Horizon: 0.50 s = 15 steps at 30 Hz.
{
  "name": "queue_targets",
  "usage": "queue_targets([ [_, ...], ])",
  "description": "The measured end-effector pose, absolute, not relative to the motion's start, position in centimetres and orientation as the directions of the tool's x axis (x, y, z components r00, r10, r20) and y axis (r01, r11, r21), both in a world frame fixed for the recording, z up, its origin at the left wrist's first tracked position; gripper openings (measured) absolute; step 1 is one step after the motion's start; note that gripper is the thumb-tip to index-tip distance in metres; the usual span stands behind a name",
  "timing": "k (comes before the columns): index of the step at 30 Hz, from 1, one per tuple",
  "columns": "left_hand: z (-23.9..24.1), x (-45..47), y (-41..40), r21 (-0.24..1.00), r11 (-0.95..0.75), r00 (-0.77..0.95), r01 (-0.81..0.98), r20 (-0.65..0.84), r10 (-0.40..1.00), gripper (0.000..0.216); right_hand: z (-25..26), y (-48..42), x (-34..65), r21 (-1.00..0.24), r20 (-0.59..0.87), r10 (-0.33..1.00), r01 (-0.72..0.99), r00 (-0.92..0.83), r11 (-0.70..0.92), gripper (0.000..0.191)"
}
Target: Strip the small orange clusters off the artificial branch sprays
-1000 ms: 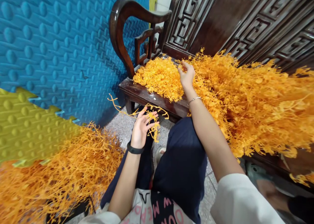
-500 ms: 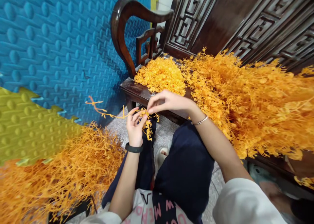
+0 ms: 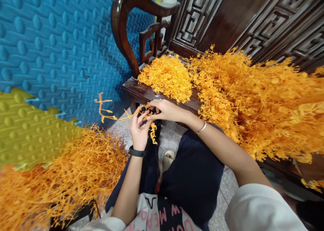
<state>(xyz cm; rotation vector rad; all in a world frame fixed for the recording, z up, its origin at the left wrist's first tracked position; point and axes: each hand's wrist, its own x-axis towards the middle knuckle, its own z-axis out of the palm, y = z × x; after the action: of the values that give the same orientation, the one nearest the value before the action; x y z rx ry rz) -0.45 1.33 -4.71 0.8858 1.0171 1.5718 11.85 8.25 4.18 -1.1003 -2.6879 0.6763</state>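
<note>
My left hand point(image 3: 140, 130), with a dark band on the wrist, is closed in a pinch on an orange plastic stem point(image 3: 111, 117). The bare, branching end of the stem sticks out to the left, and a small yellow-orange tuft hangs below the fingers. My right hand point(image 3: 165, 110), wearing a silver bangle, meets the left one at the stem's other end. Its thumb and fingers are bent around the small branches there; the exact contact is partly hidden. Just beyond the hands, a heap of small yellow-orange plastic pieces point(image 3: 167, 76) lies on the wooden bench point(image 3: 138, 91).
A large mass of orange plastic sprays point(image 3: 253, 96) covers the bench to the right. Bare orange stems point(image 3: 83, 170) fill the lower left, over a dark container. Blue foam mat point(image 3: 50, 49) rises at left beside the bench's curved armrest point(image 3: 118, 25).
My right hand has shifted slightly left and closer to the left hand, its fingers spread more around the stem. The stem's free end has swung a little right and up.
</note>
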Motion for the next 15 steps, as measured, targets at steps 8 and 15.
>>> queue_targets([
  [8,-4.9,-0.3,1.5,0.97,-0.09,-0.311,-0.226,0.016,0.95,0.049,4.2,8.0,11.2,-0.41,-0.088,0.674,0.643,-0.733,0.646,0.016],
  [15,-3.4,-0.3,1.2,0.949,-0.1,-0.211,-0.3,0.036,0.977,0.036,4.1,8.6,11.6,-0.674,0.082,0.797,0.556,-0.598,0.487,0.008],
])
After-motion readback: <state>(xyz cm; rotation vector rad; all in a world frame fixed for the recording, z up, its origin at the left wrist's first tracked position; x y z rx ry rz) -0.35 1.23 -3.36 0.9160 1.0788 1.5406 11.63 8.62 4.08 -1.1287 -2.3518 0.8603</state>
